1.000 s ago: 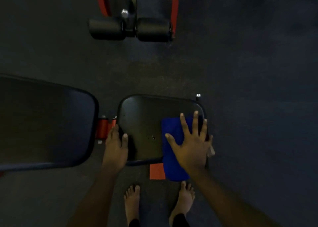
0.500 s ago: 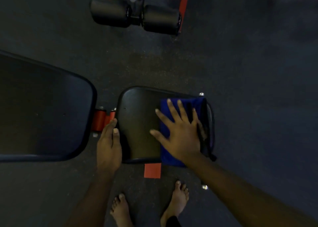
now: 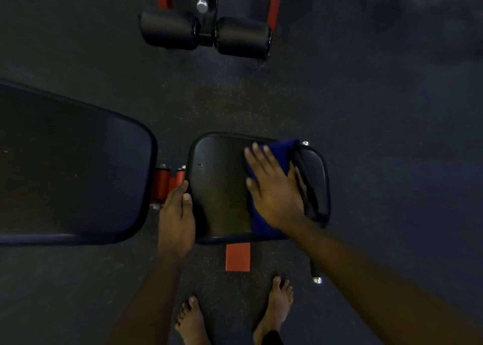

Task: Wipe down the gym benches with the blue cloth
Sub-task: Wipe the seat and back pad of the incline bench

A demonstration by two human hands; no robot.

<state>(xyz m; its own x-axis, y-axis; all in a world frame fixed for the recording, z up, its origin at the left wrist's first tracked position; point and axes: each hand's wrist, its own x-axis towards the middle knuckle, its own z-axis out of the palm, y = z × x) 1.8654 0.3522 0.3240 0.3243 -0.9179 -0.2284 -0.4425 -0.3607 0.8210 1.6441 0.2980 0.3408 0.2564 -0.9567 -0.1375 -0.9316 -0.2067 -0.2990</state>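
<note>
Blue cloth [image 3: 262,223] lies on the right half of the small black desk [image 3: 219,182], the seat pad of a gym bench. Through the head camera I see my right grip [image 3: 274,188] pressing it down flat, fingers straight and spread, clamped on nothing. My left grip [image 3: 176,219] rests at the desk's left edge, fingers straight, thumb on the pad. A larger back pad [image 3: 73,167] sits to the left, with a red hinge [image 3: 163,182] between them. Foam rollers [image 3: 170,29] stand beyond on the dark floor [image 3: 392,161].
</note>
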